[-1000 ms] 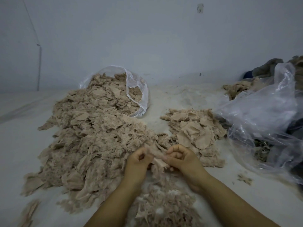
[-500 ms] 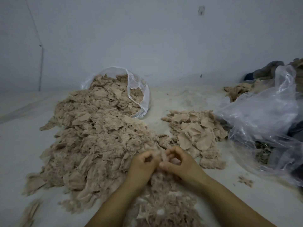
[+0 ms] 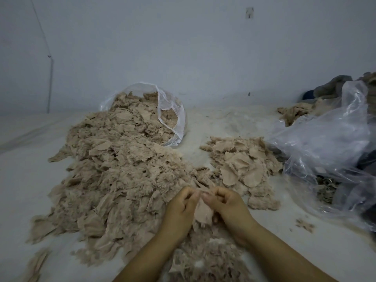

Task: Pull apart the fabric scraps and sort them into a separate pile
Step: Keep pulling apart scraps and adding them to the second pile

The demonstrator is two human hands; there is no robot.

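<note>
Both hands are working close together at the near centre. The left hand [image 3: 180, 207] and the right hand [image 3: 227, 204] are each pinching the top edge of one beige fabric scrap [image 3: 203, 212] between curled fingers and thumb, fingertips almost touching, the scrap hanging down between the palms. Just left of the hands the big unsorted pile [image 3: 114, 180] is spilling out of a clear bag [image 3: 173, 110] at the far left. The smaller sorted pile [image 3: 242, 165] is lying just beyond the right hand. A crumpled plastic sheet [image 3: 325, 143] is sitting at the right.
</note>
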